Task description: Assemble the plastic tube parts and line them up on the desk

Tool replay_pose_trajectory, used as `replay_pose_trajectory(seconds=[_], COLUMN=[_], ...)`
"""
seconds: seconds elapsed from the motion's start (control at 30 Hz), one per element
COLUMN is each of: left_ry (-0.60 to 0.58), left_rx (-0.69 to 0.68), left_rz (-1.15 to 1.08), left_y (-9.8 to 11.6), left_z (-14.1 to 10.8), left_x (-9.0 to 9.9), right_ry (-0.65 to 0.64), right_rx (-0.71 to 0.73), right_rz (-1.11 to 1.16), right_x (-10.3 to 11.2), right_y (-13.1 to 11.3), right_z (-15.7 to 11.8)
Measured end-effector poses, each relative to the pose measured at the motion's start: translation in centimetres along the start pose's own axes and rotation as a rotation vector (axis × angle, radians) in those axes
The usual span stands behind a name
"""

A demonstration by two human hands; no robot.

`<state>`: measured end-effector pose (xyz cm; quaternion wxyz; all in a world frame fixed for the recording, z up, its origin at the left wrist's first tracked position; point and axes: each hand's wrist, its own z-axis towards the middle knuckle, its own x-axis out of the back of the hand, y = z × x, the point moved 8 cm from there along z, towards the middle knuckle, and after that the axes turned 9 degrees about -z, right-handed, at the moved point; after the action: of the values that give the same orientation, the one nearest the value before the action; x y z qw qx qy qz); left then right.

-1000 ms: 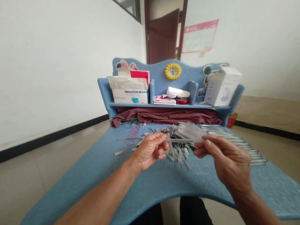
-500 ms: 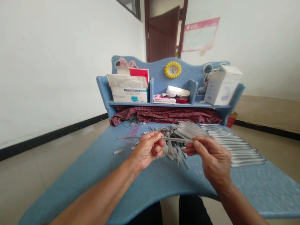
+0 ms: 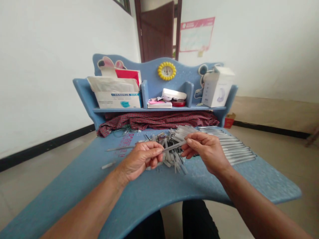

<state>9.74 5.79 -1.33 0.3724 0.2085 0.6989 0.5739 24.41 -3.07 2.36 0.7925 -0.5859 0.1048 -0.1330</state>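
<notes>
While left hand pinches a slender tube, right hand pinching it too, blue desk below

Both ends of the pale rod vanish within the left hand and the right hand — their shape cannot be told. The right hand also covers part of the row of tubes. In the heap of small pieces at centre, many overlap and are too small to tell apart. Pink lettering left of centre and the poster at upper right are too blurred to read. The top edge cuts the door frame; the lower border crops both forearms — and a brown thing at far right is smeared.
</notes>
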Motion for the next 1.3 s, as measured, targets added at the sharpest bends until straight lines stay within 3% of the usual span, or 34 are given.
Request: replay_pose_trajectory(seconds=[0.1, 0.2, 0.33, 0.47, 0.6, 0.73, 0.97, 1.2, 1.3], left_ry=[-0.027, -0.021, -0.015, -0.018, -0.027, -0.045, -0.073, -0.064, -0.065], left_rx=[0.029, 0.013, -0.014, -0.037, -0.03, -0.007, 0.017, 0.016, 0.013], left_rz=[0.028, 0.002, -0.034, -0.036, -0.031, -0.006, 0.04, 0.07, 0.1], left_y=[-0.2, -0.1, 0.1, 0.2, 0.1, 0.0, -0.3, -0.3, -0.3], left_z=[0.0, 0.1, 0.3, 0.4, 0.3, 0.1, 0.0, 0.0, 0.0], left_x=[-0.3, -0.1, 0.3, 0.3, 0.1, -0.2, -0.4, -0.4, -0.4], right_ry=[-0.088, -0.072, -0.092, -0.23, -0.249, -0.249, -0.281, -0.3, -0.236], right_rx=[-0.01, -0.018, -0.047, 0.003, -0.055, -0.124, -0.174, -0.116, -0.068], right_rz=[-0.065, -0.232, -0.807, -1.462, -1.758, -1.848, -1.804, -1.751, -1.513], right_x=[-0.4, 1.2, 3.6, 3.1, 2.6, 2.7, 2.6, 1.8, 2.0], right_y=[-0.6, -0.2, 1.6, 3.2, 4.3, 5.3, 5.7, 5.5, 5.0], right_z=[0.4, 0.9, 1.1, 0.9, 0.9, 1.0, 1.2, 1.5, 1.4])
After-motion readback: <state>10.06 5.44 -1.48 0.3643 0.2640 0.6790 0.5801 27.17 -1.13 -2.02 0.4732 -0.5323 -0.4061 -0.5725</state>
